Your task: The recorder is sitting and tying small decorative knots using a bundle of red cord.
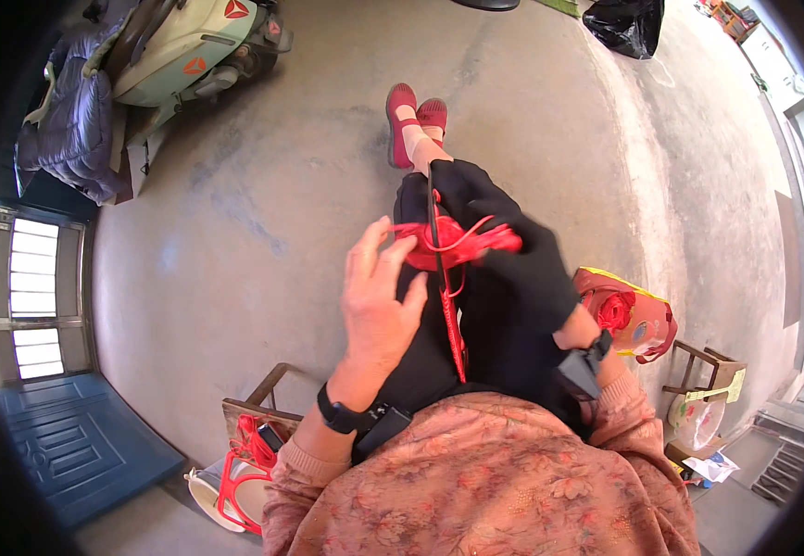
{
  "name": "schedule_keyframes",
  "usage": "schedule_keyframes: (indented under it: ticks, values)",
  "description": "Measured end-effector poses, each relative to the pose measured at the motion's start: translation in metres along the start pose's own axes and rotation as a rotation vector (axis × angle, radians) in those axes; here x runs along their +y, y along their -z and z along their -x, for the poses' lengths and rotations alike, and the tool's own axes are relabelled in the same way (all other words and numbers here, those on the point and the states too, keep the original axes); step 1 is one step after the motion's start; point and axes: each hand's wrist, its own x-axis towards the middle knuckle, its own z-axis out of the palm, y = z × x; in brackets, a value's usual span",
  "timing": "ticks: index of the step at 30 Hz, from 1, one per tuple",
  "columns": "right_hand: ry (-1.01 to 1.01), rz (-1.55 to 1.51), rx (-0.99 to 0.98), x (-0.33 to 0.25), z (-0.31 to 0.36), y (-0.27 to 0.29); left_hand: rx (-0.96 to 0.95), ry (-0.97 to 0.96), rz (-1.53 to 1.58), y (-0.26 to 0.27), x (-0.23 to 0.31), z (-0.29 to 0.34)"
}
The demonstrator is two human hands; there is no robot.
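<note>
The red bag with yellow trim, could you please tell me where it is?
In the head view, the bag is right of centre, between the right wrist and a wooden frame.

Looks to me like a home, some sort of garage or entry room, though I can't tell which. A scooter (189, 56) with a quilted cover (73, 130) is parked right indoors on the bare concrete floor (263, 157). Near me there's a blue panelled door (87, 449), a window (34, 287) and a low wooden stool (722, 372).
</note>
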Motion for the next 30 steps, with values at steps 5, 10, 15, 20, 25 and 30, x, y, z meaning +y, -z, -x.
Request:
schedule_keyframes:
  ticks: [5,10,15,20,25,30]
  values:
    - [-0.074,-1.053,0.247,-0.029,0.024,0.037,-0.577,0.749,1.149,0.039,0.01,-0.002]
    - [0.046,-1.275,-0.678,-0.045,0.058,0.037,-0.755,0.753,1.743,0.026,0.034,0.008]
    - [-0.268,-1.187,-0.295,-0.028,0.07,0.019,-0.582,0.847,2.117,0.033,0.016,0.026]
    - [-0.461,-0.273,-0.126,-0.005,0.058,-0.017,-0.411,1.319,1.667,0.063,-0.007,0.06]
    - [-0.339,0.146,-0.054,-0.002,0.05,-0.046,-0.498,1.242,1.425,0.079,-0.012,0.08]
    - [-0.515,-0.591,0.05,0.0,0.045,-0.009,-0.581,0.965,1.651,0.07,-0.008,0.084]
